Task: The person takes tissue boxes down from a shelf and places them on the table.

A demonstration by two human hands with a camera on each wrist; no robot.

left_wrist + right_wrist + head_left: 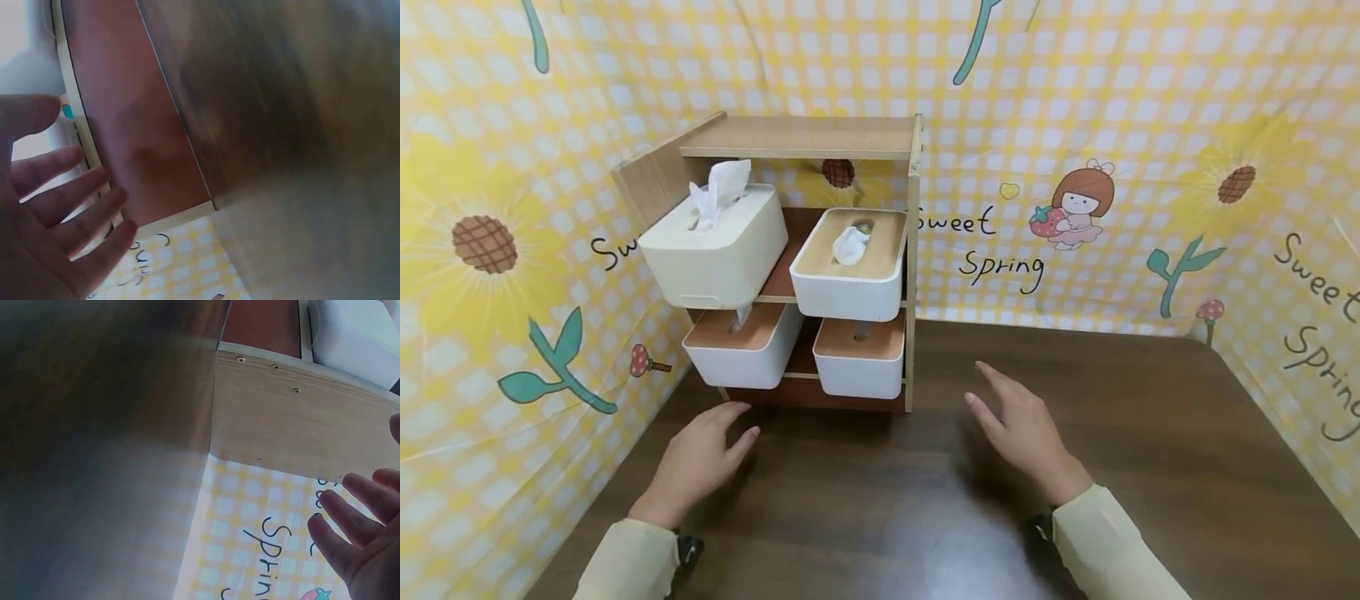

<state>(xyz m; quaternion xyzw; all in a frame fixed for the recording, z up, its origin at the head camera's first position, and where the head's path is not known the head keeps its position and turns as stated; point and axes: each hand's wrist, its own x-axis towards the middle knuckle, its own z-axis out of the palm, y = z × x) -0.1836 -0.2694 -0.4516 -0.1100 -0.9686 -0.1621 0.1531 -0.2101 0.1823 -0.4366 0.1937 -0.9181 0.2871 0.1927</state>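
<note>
My left hand (700, 458) hovers over the table in front of the shelf's lower left corner, fingers relaxed and holding nothing. To the right of the shelf my right hand (1026, 429) is held above the table, its fingers loosely extended around nothing. On the upper level of the wooden shelf (820, 133) sit a large cream tissue box (715, 250) with a tissue sticking up and a white tissue box (848, 292) with a wooden lid. Below them are a lower left tissue box (741, 362) and a lower right tissue box (859, 371), both white with brown lids. All jut out past the shelf's front.
The dark brown table (850, 517) extends in front of the shelf and to its right. A yellow checked cloth (1150, 100) with sunflowers and lettering hangs behind and along both sides. The shelf's side panel (300, 419) shows screws in the right wrist view.
</note>
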